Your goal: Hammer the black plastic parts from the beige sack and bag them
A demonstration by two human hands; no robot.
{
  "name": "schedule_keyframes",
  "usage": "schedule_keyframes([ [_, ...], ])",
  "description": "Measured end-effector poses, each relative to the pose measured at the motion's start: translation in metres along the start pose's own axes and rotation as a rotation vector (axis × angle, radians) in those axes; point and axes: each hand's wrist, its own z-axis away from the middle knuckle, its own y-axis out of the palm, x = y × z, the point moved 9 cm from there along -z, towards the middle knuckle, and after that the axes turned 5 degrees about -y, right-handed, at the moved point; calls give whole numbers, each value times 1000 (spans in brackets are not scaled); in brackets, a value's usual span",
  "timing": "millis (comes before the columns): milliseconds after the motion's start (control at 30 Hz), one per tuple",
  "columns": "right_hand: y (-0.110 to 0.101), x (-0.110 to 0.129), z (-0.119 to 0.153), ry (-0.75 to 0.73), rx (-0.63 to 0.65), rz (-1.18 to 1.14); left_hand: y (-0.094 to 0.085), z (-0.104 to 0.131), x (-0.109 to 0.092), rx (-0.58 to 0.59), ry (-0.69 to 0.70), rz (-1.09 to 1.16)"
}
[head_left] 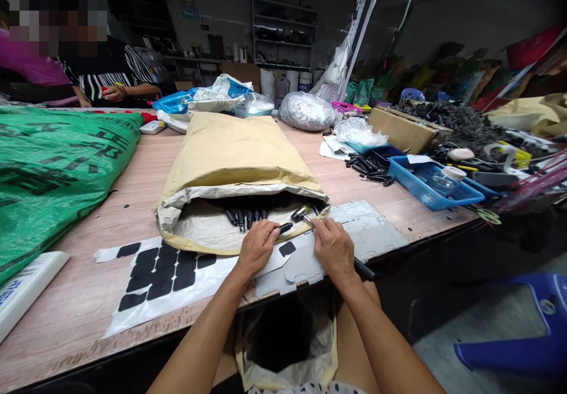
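My left hand (258, 246) is closed on a short black rod (284, 227) at the mouth of a yellow paper sack (239, 152). Wrapped round the handle of a small hammer (301, 214), my right hand (333, 248) holds its head close to the rod. The handle's black end sticks out below that hand. Several black rods (249, 218) lie inside the sack's open mouth. Under my hands is a grey board (354, 231) at the table edge. A white sheet with black rounded squares (166, 270) lies left of my left hand.
A green woven sack (57, 175) covers the table's left side, with a white box (29, 290) before it. Blue tray (436, 184), cardboard box (405, 129) and black parts stand right. An open sack (287, 370) is between my legs. A person sits across, back left.
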Motion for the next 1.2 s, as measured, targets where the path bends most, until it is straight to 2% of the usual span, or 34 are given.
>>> schedule_keyframes([
  [267, 0, 0, 0, 4, 6, -8, 2, -1, -1, 8, 5, -40],
  [333, 0, 0, -1, 2, 6, -13, 1, 1, -7, 14, 14, -69],
  [400, 0, 0, -1, -3, 7, -19, -3, 10, -22, 30, 45, -105],
  [533, 0, 0, -1, -2, 16, -21, -5, 56, -74, 127, 171, -102],
  [600, 0, 0, -1, 1, 20, -15, 5, 88, -95, 222, 233, -38],
  [633, 0, 0, -1, 1, 22, -11, 15, 105, -99, 280, 245, -4],
  [700, 0, 0, -1, 0, 24, -3, 42, 132, -90, 392, 195, 26],
  [733, 0, 0, -1, 1, 25, 0, 59, 142, -77, 440, 132, 18],
  [833, 0, 0, -1, 4, 22, 6, 106, 163, -20, 547, -131, -57],
  [900, 0, 0, 0, 4, 17, 8, 125, 170, 6, 594, -256, -100],
  [933, 0, 0, 0, 4, 15, 7, 128, 172, 10, 609, -286, -121],
  [1000, 1, -1, 0, 1, 12, 5, 120, 168, 1, 620, -266, -133],
  [1067, 1, -1, 0, 1, 11, 4, 97, 155, -27, 616, -176, -79],
  [1133, 1, -1, 0, 1, 11, 5, 64, 128, -57, 560, -86, 9],
  [1200, 1, -1, 0, 4, 13, 8, 22, 86, -67, 360, -82, -6],
])
